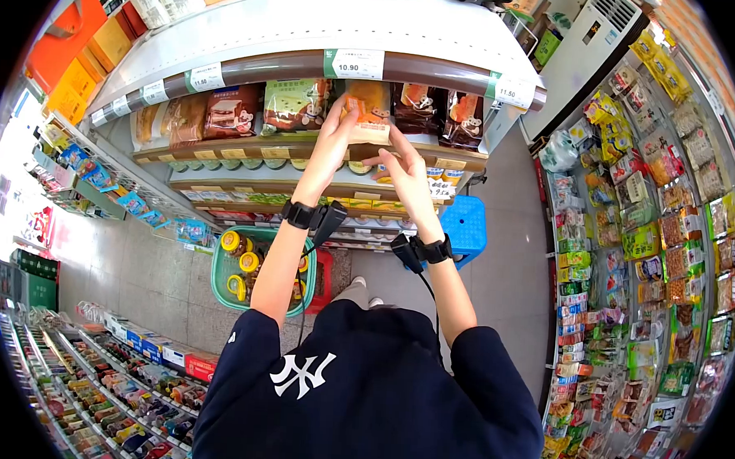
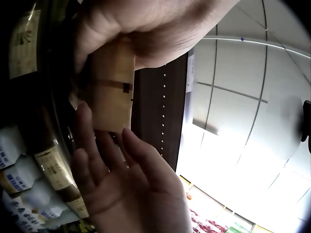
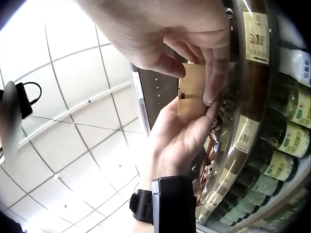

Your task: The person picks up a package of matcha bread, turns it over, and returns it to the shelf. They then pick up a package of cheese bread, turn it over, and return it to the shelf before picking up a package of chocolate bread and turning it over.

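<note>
In the head view my left hand (image 1: 330, 146) grips a packaged bread (image 1: 370, 133) by its left side, at the front of the upper shelf. The pack is orange-yellow with a pale lower face; that face (image 2: 112, 109) shows a brown strip and a small dark square in the left wrist view. My right hand (image 1: 411, 178) is at the pack's right end, fingers loosely extended. From the right wrist, its thumb lies by one corner and its fingers (image 3: 217, 73) overlap the other side. The left palm faces up beneath the pack (image 3: 193, 99) there.
Brown and green snack bags (image 1: 295, 107) line the shelf on both sides, under a price rail (image 1: 268, 68). Lower shelves hold jars and cartons. On the floor stand a green basket (image 1: 216, 276) of yellow-lidded jars and a blue stool (image 1: 469, 222). Racks (image 1: 646, 242) flank the aisle.
</note>
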The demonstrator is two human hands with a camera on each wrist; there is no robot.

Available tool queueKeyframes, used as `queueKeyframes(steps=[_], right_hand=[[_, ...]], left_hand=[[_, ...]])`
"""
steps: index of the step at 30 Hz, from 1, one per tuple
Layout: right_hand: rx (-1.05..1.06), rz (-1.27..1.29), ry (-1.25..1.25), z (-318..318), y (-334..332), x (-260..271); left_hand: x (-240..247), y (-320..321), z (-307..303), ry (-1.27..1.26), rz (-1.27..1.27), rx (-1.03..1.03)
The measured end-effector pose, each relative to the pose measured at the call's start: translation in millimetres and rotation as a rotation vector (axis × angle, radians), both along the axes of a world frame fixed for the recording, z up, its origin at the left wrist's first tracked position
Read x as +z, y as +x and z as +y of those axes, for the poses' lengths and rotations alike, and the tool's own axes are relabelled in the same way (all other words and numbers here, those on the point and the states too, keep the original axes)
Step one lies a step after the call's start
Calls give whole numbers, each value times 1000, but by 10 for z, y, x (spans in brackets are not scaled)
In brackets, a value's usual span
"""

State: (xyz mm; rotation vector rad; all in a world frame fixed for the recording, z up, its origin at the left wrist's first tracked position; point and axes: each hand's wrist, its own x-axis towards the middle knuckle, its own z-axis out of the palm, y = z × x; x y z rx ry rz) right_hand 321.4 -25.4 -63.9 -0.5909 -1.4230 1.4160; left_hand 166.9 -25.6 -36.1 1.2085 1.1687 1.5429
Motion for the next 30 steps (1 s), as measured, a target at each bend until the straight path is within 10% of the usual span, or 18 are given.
queueKeyframes(steps=[30], right_hand=[[90, -138, -176, 408, -184, 19]], left_hand=[[-232, -268, 418, 119, 435, 81]])
